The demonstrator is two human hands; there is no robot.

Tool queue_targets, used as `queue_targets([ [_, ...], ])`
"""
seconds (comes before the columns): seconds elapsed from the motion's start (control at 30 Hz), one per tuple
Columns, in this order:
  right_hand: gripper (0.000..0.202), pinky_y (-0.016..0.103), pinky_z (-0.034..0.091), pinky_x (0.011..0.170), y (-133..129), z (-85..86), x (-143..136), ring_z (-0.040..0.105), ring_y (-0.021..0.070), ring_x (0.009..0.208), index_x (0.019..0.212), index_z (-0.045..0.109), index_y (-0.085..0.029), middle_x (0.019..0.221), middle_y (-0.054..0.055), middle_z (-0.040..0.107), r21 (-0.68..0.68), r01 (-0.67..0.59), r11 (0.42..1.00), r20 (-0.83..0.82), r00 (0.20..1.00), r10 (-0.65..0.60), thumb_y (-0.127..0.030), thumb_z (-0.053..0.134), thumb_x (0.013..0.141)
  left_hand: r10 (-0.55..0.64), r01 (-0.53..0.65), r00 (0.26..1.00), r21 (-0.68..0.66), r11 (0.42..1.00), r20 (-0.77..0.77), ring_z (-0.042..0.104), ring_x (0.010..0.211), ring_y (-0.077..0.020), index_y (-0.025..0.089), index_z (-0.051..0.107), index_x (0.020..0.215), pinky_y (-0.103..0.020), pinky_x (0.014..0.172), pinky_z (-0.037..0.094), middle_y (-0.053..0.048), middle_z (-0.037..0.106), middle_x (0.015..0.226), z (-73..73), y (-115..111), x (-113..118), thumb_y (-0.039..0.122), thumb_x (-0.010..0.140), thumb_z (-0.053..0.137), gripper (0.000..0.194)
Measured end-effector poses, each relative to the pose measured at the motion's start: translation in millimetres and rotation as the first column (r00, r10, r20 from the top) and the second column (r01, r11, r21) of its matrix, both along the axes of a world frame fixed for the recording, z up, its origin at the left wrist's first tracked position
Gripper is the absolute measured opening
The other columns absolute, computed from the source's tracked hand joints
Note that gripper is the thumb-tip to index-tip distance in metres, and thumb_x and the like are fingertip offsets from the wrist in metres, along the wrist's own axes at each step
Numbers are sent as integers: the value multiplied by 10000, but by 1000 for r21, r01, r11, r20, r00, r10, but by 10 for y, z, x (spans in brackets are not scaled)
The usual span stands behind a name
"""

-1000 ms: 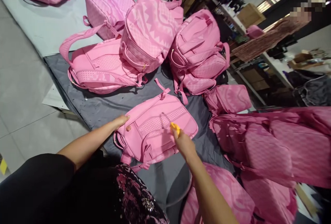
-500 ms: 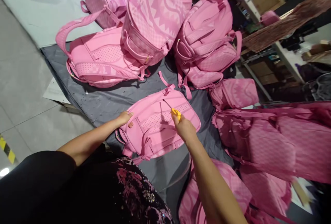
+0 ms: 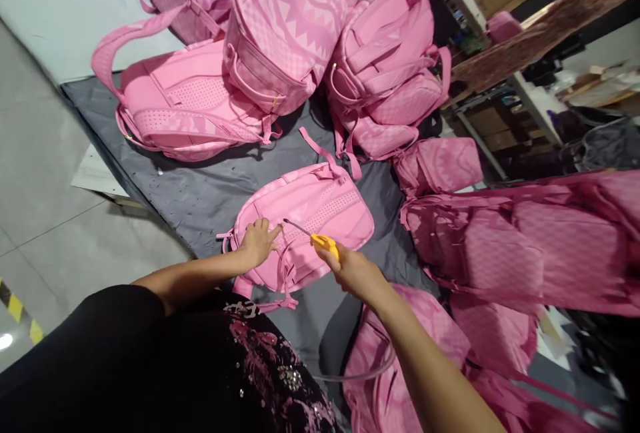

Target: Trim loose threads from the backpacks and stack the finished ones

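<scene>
The left hand (image 3: 259, 244) is flat with its fingers a little spread, and it touches the pink backpack (image 3: 310, 220) lying under it on the dark surface (image 3: 200, 190). The right hand (image 3: 350, 272) is closed around a yellow tool (image 3: 325, 245), whose thin tip points toward the left hand.

The left hand (image 3: 258, 244) reaches in from the left, palm down, fingers spread; the right hand (image 3: 350, 269) is curled closed, forearm slanting from the near right.
</scene>
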State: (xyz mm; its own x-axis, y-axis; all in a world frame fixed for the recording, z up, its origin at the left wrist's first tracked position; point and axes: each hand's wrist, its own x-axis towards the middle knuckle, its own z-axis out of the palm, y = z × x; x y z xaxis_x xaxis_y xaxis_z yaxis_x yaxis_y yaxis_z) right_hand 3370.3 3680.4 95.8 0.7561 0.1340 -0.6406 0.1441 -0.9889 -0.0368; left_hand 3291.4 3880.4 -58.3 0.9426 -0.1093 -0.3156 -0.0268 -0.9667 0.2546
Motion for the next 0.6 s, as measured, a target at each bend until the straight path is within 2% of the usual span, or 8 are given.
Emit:
queue_targets([
  [0.13,614,338,468,733,-163,-20,-44,673,311,990,1227,548,-128,1049,207,690,-242,221,945,257,953,-157,-577,195,1002,-11,11,1000,33,999,11,467,1061,-330,305,331,1521,-407,805,406,-189,499,1193,-125,-55,44,502,911,526,671],
  [0.2,598,339,471,740,-171,-10,-145,680,308,974,1240,548,-140,1030,194,701,-206,160,965,195,973,-120,-582,224,999,-18,17,1000,50,999,18,458,1060,-325,316,325,1522,-400,806,398,-181,496,1192,-155,-49,49,498,918,515,658],
  [0.3,558,311,476,729,-137,-7,-345,690,282,944,1172,604,-196,987,140,722,-26,-66,997,-101,993,63,-630,317,970,-20,17,999,79,997,34,452,1068,-326,302,304,1531,-403,816,393,-187,492,1207,-155,-39,41,475,933,491,650],
  [0.33,557,307,479,731,-146,-12,-392,688,277,951,1165,609,-193,995,141,721,-29,-67,997,-100,993,64,-627,318,972,-16,13,999,80,997,38,453,1074,-328,295,303,1533,-407,824,393,-190,493,1212,-144,-31,42,470,934,490,651],
  [0.43,573,307,489,741,-286,-44,-453,685,272,960,1200,585,-131,1026,189,706,-189,113,975,164,983,-82,-565,263,1006,9,-11,1000,49,999,27,468,1105,-338,281,330,1523,-427,864,397,-196,511,1222,-72,-3,51,461,922,515,654],
  [0.47,571,299,493,728,-361,-59,-459,692,261,926,1206,582,-123,1007,188,709,-184,140,973,176,978,-107,-556,267,1009,26,-27,999,31,999,24,467,1140,-347,272,350,1514,-443,893,395,-202,511,1250,-29,-6,45,450,919,523,645],
  [0.53,561,267,497,668,-528,-87,-446,702,224,801,1222,582,-147,914,137,726,-44,109,993,-17,994,-110,-584,316,992,63,-63,997,-5,998,45,401,1281,-378,237,378,1501,-499,995,349,-222,445,1395,88,-68,-11,399,927,515,612],
  [0.6,572,243,489,604,-702,-102,-379,688,194,683,1239,578,-174,813,88,725,97,127,987,-212,972,-104,-620,339,972,48,-42,992,-60,997,114,243,1425,-389,191,367,1504,-548,1106,233,-222,284,1550,235,-233,-147,348,936,493,602],
])
